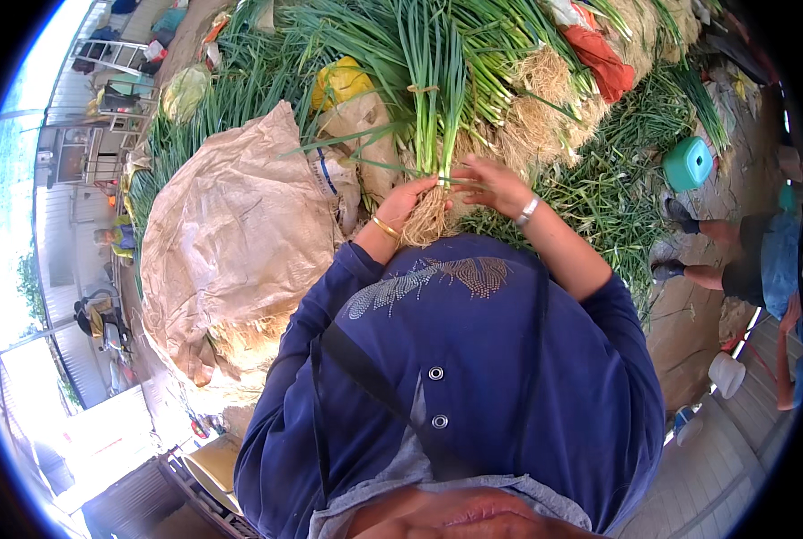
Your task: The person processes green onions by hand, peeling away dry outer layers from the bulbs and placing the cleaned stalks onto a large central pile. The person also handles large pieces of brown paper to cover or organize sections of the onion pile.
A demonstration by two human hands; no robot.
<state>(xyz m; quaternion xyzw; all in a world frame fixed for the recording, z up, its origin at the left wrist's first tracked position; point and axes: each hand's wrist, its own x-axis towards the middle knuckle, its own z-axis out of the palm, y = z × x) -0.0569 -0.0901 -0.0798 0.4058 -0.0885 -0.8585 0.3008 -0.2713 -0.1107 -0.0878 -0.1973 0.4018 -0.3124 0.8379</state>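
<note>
An upright bunch of spring onions (430,126) stands in front of my chest, green leaves up and pale, stringy roots at the bottom. A thin band circles its leaves higher up. My left hand (403,201), with a gold bangle at the wrist, is closed around the white stems just above the roots. On the other side, my right hand (498,187) is beside the stems, its fingers apart and slightly blurred. A narrow green leaf crosses the stems toward those fingers; whether they touch it, I cannot tell.
A large heap of spring onions (500,90) lies ahead. To the left is a bulky pile under a tan woven sheet (230,234). Loose leaves (590,202) cover the ground at right, near a teal plastic container (688,164) and another person's legs (711,251).
</note>
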